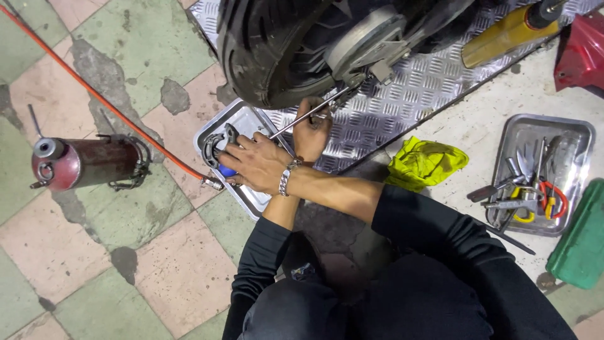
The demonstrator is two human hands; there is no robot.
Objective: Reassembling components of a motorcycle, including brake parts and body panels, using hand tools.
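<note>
My arms are crossed. My right hand (pixel 255 160), with a metal bracelet at the wrist, reaches left into a shallow steel tray (pixel 251 198) and closes on a blue-handled tool (pixel 226 170) joined to an orange hose (pixel 100 101). Dark curved brake shoes (pixel 217 143) lie just beyond its fingers. My left hand (pixel 311 133) grips the end of a thin metal rod (pixel 296 123) that runs up to the hub (pixel 365 41) of a black motorcycle tyre (pixel 264 50). The wheel stands on a chequer-plate ramp (pixel 402 94).
A dark red cylinder (pixel 85 162) lies on the tiled floor at left. A yellow-green rag (pixel 425 162) sits right of my hands. Further right are a steel tray of hand tools (pixel 535 173), a green box (pixel 582 242), a yellow shock absorber (pixel 503 34) and a red panel (pixel 582 53).
</note>
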